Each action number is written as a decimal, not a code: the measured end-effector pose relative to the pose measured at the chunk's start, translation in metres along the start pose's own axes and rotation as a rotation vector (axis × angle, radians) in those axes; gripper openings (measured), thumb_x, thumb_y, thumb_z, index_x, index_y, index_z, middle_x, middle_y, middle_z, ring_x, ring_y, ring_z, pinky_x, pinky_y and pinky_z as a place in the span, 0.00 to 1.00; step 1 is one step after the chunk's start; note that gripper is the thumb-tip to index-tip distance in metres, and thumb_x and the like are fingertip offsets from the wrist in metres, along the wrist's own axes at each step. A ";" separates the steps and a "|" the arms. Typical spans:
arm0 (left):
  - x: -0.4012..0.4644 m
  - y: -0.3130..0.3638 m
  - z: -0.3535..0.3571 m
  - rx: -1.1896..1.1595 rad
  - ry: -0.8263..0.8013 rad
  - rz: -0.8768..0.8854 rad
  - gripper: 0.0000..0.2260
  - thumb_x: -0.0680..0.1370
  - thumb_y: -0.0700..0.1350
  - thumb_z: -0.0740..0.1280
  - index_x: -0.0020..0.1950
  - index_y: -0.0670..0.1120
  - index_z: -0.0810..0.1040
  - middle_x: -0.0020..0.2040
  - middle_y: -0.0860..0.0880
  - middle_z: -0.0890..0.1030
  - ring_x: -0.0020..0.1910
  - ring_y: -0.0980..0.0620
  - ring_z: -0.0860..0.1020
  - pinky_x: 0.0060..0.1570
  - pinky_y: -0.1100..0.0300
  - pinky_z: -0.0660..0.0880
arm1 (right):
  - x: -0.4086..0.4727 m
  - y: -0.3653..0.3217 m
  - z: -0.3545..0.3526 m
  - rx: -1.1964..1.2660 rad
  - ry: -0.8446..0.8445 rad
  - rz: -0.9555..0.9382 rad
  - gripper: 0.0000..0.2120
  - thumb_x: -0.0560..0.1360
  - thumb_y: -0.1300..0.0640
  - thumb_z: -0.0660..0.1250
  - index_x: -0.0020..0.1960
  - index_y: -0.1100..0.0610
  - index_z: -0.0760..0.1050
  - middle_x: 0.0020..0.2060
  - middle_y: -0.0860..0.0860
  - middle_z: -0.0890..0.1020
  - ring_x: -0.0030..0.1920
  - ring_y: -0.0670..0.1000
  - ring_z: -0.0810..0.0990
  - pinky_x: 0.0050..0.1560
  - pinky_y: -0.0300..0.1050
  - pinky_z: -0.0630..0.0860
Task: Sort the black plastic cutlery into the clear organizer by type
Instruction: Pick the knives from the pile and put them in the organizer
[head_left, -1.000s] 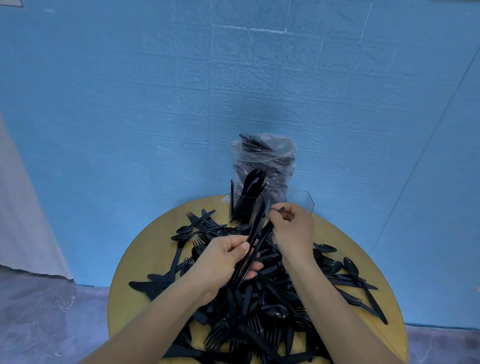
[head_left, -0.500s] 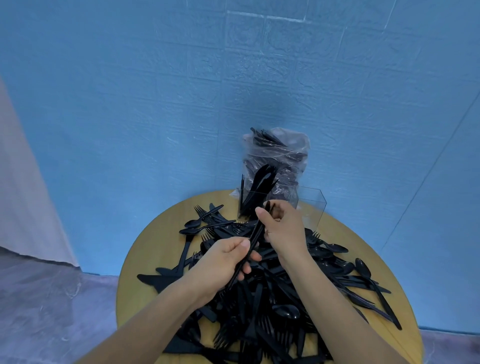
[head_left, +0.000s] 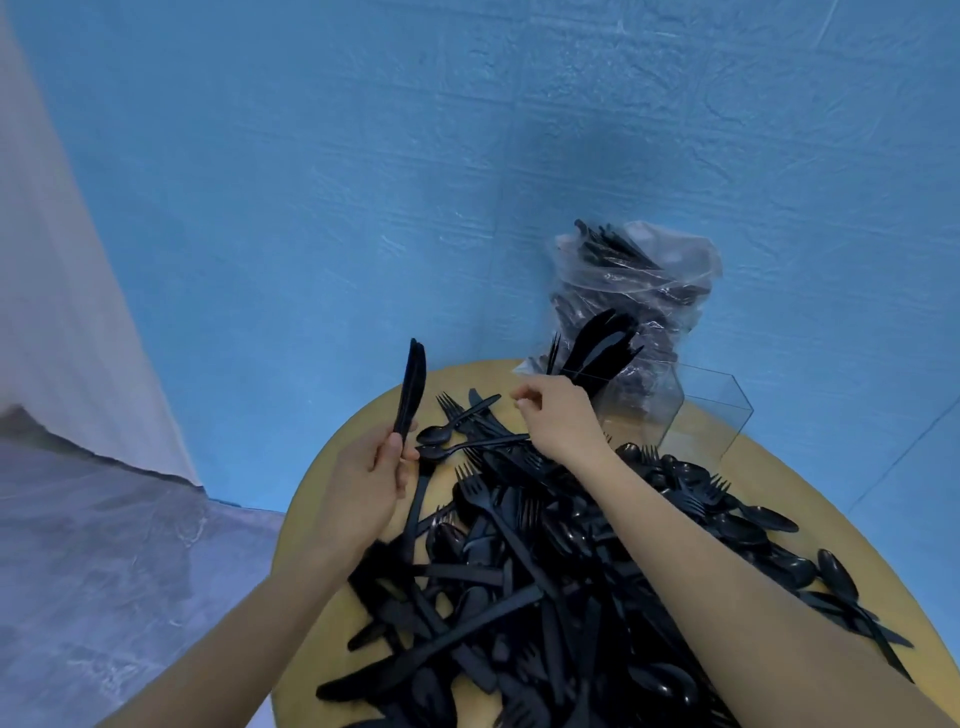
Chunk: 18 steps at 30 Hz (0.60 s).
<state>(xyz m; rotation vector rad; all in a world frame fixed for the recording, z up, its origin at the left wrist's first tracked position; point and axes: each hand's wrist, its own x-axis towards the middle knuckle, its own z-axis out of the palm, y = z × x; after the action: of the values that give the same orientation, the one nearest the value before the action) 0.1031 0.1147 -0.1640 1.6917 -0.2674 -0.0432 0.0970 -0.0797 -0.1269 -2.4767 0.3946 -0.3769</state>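
Observation:
A heap of black plastic forks, spoons and knives (head_left: 545, 571) covers the round wooden table (head_left: 317, 499). My left hand (head_left: 363, 483) grips a small bundle of black knives (head_left: 411, 389) by the handles and holds them upright over the table's left edge. My right hand (head_left: 558, 415) hovers above the pile with its fingers loosely curled and nothing visible in them. It is just left of the clear organizer (head_left: 719, 415). Several black pieces (head_left: 597, 345) stand in the organizer's left compartment; the right part looks bare.
A clear plastic bag (head_left: 644, 280) stuffed with more black cutlery leans against the blue wall behind the organizer. Two spoons (head_left: 441, 441) lie at the pile's far left. Left of the table, the floor drops away beside a white curtain (head_left: 62, 312).
My left hand has swung left with the knife bundle, away from my right hand. My right hand has let go of the bundle and stays near the organizer.

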 end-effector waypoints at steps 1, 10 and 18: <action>0.006 -0.005 -0.002 -0.004 0.023 0.004 0.12 0.83 0.40 0.52 0.56 0.47 0.75 0.36 0.50 0.72 0.31 0.55 0.68 0.28 0.72 0.67 | 0.008 -0.001 0.006 -0.061 -0.032 -0.005 0.13 0.80 0.62 0.57 0.59 0.60 0.77 0.55 0.56 0.80 0.54 0.53 0.78 0.50 0.41 0.72; 0.037 -0.040 0.006 0.062 0.086 0.075 0.14 0.83 0.40 0.53 0.47 0.53 0.74 0.34 0.50 0.73 0.29 0.58 0.69 0.34 0.67 0.69 | 0.047 0.006 0.048 -0.305 -0.238 0.061 0.02 0.78 0.63 0.60 0.47 0.61 0.68 0.44 0.57 0.76 0.43 0.56 0.75 0.37 0.45 0.70; 0.040 -0.048 0.006 0.097 0.038 0.077 0.13 0.83 0.42 0.53 0.46 0.50 0.75 0.34 0.48 0.73 0.28 0.61 0.68 0.34 0.65 0.68 | 0.046 0.009 0.044 -0.227 -0.217 0.141 0.10 0.78 0.64 0.62 0.58 0.64 0.74 0.53 0.58 0.77 0.52 0.58 0.78 0.53 0.51 0.78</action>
<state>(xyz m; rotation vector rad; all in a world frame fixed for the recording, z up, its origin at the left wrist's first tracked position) 0.1484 0.1057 -0.2072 1.7754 -0.3098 0.0596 0.1530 -0.0803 -0.1588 -2.6549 0.5423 -0.0041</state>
